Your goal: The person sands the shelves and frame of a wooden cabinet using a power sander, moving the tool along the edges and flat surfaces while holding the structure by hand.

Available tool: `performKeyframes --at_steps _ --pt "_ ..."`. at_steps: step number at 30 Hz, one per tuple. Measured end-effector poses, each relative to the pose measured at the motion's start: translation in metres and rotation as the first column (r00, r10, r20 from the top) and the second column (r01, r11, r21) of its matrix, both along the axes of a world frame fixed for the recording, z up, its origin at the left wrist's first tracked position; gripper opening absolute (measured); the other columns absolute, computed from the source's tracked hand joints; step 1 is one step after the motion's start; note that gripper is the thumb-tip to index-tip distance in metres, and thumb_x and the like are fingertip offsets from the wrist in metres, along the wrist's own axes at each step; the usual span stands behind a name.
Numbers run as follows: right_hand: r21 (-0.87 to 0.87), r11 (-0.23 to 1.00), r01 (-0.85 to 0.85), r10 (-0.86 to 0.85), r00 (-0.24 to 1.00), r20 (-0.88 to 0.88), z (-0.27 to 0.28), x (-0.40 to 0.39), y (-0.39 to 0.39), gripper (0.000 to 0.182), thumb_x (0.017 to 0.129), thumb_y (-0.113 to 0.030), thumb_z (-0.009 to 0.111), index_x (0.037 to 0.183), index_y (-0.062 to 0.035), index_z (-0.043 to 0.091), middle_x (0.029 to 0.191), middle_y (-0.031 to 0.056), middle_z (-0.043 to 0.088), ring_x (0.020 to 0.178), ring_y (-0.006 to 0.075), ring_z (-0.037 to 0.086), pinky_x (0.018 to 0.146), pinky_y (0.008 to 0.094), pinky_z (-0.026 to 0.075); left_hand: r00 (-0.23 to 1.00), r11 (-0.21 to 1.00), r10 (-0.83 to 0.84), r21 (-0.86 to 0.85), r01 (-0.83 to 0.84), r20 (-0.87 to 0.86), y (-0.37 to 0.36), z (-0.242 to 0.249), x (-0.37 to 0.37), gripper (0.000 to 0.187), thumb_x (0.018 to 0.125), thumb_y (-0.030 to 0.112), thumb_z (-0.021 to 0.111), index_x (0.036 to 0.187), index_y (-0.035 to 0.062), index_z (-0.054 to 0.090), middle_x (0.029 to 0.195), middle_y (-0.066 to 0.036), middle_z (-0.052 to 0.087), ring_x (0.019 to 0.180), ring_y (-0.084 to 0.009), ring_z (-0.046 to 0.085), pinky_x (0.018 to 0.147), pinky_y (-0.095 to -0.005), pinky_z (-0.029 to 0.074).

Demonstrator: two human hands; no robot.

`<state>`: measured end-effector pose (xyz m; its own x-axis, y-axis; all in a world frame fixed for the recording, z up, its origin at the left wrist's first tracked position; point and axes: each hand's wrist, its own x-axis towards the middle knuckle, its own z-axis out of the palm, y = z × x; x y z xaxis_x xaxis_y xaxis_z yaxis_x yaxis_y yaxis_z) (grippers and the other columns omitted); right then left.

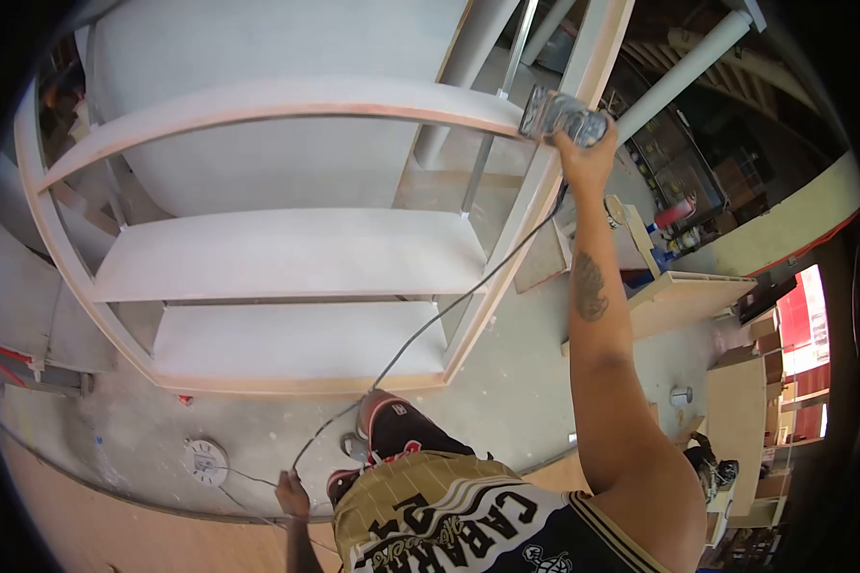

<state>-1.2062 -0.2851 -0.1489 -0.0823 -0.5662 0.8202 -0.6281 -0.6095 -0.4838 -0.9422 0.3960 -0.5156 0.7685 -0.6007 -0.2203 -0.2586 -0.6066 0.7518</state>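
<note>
My right hand (588, 158) is wrapped round an electric sander (550, 113), raised at the end of my outstretched arm. The sander sits at the right end of the white curved shelf board (287, 103), where it meets the upright of the shelf unit (521, 224). A dark power cord (416, 339) runs down from the sander, across my front, to my left hand (292, 494). The fingers of my left hand are closed round the cord, low on the left. Sanding wear shows pinkish along the board's front edge. The sander's underside is hidden.
Two lower white shelves (296, 253) belong to the unit. On the floor lies a round white object (205, 462) with a wire. A tin can (681, 394) stands right of my arm, near wooden panels (678, 310). A plywood sheet (96, 516) spans the lower left.
</note>
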Motion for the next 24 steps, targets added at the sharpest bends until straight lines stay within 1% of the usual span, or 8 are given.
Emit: performKeyframes --at_steps 2,5,7,12,14,16,20,24 --pt "0.001 1.0 -0.015 0.015 0.999 0.034 -0.016 -0.002 0.007 0.084 0.063 -0.025 0.086 0.133 0.0047 0.051 0.119 0.0248 0.06 0.109 0.0378 0.061 0.097 0.0428 0.048 0.993 0.99 0.111 -0.087 -0.107 0.036 -0.005 0.012 -0.024 0.04 0.104 0.026 0.048 0.075 -0.0008 0.055 0.062 -0.017 0.055 0.055 -0.0295 0.052 0.055 -0.0431 0.041" --pt "0.024 0.999 -0.037 0.036 0.998 0.042 -0.033 -0.006 0.019 0.083 0.063 -0.024 0.086 0.133 0.0047 0.05 0.119 0.0245 0.06 0.108 0.0378 0.061 0.097 0.043 0.048 0.996 0.986 0.091 -0.138 -0.088 0.015 -0.033 0.05 -0.053 0.04 0.104 0.026 0.047 0.075 -0.0006 0.054 0.061 -0.013 0.054 0.055 -0.0249 0.049 0.055 -0.0407 0.041" --pt "0.066 0.996 -0.063 0.059 0.996 0.067 -0.042 -0.007 0.029 0.084 0.063 -0.023 0.086 0.134 0.0043 0.05 0.119 0.0244 0.06 0.109 0.0377 0.061 0.098 0.0433 0.047 0.988 0.987 0.013 -0.158 -0.038 -0.156 -0.055 0.077 -0.063 0.041 0.104 0.027 0.048 0.074 -0.0002 0.054 0.06 -0.009 0.053 0.056 -0.0195 0.048 0.055 -0.0378 0.04" --pt "0.065 0.998 0.0 -0.005 0.996 0.084 -0.077 -0.011 0.048 0.085 0.064 -0.022 0.086 0.136 0.0025 0.05 0.122 0.0242 0.058 0.111 0.0386 0.059 0.096 0.0439 0.048 0.955 0.98 -0.111 -0.191 0.059 -0.274 -0.108 0.161 -0.084 0.041 0.105 0.027 0.048 0.073 0.0022 0.055 0.06 -0.004 0.051 0.057 -0.0129 0.048 0.054 -0.0329 0.04" --pt "0.025 1.0 -0.004 0.003 0.999 0.036 -0.093 -0.015 0.055 0.084 0.064 -0.02 0.085 0.137 0.0009 0.048 0.12 0.0235 0.057 0.109 0.0401 0.057 0.095 0.0442 0.048 0.87 0.978 -0.11 -0.208 0.008 -0.481 -0.122 0.184 -0.09 0.044 0.107 0.031 0.048 0.073 0.0041 0.054 0.06 -0.001 0.051 0.056 -0.0106 0.047 0.053 -0.0301 0.04" --pt "0.083 0.996 -0.015 0.009 0.997 0.077 -0.108 -0.014 0.068 0.084 0.064 -0.019 0.084 0.138 -0.0002 0.048 0.12 0.0233 0.056 0.109 0.0407 0.057 0.095 0.0445 0.047 0.869 0.973 -0.161 -0.222 0.06 -0.469 -0.132 0.192 -0.089 0.045 0.108 0.034 0.048 0.073 0.0058 0.054 0.061 0.001 0.05 0.055 -0.0086 0.046 0.052 -0.0276 0.039" --pt "0.142 0.989 -0.048 0.033 0.994 0.106 -0.141 -0.02 0.089 0.085 0.064 -0.015 0.082 0.14 -0.0037 0.046 0.12 0.0233 0.056 0.113 0.0414 0.054 0.097 0.0455 0.046 0.82 0.958 -0.145 -0.286 -0.023 -0.553 -0.162 0.212 -0.089 0.043 0.107 0.035 0.049 0.075 0.0066 0.054 0.061 0.001 0.05 0.053 -0.0085 0.047 0.051 -0.0261 0.04" --pt "0.254 0.964 -0.079 0.034 0.983 0.179 -0.179 -0.025 0.111 0.082 0.065 -0.012 0.081 0.139 -0.0062 0.047 0.127 0.0211 0.053 0.117 0.0421 0.053 0.098 0.0474 0.047 0.795 0.921 0.01 -0.305 -0.243 -0.606 -0.182 0.21 -0.07 0.04 0.106 0.035 0.053 0.077 0.0074 0.053 0.056 0.002 0.043 0.046 -0.0095 0.041 0.047 -0.0272 0.038"
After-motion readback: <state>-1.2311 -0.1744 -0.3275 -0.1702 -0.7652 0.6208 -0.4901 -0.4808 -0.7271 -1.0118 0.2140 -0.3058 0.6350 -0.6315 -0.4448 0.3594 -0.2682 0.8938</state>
